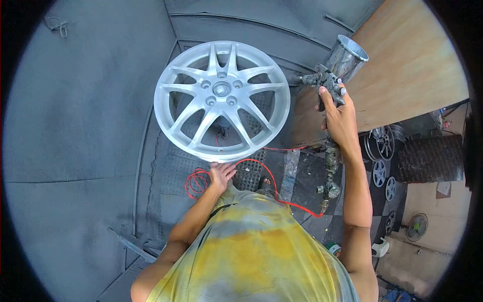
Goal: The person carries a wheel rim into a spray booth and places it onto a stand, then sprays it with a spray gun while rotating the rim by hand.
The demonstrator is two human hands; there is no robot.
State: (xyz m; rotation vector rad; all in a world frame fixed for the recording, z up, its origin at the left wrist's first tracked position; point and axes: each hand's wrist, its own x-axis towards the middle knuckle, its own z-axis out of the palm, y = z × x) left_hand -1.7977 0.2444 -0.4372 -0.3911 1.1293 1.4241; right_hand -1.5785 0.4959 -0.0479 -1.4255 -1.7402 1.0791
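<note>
A silver multi-spoke wheel rim (222, 88) faces up in front of me. My right hand (340, 118) is wrapped round a spray gun (329, 83) with a metal cup (347, 56) on top; its nozzle points left at the rim's right edge. From the gun's lower fitting a red hose (302, 207) curves away to the left. Below the rim's near edge is my left hand (221, 176), palm up, fingers apart and holding nothing; its fingertips are at or just under the edge, and contact cannot be made out.
Grey walls (85, 100) stand at the left and behind the rim. A wooden panel (397, 70) is at the right. Farther right are several other rims (379, 173), a dark textured box (431, 158) and a fan (416, 227). Coiled red hose (196, 183) lies on the floor.
</note>
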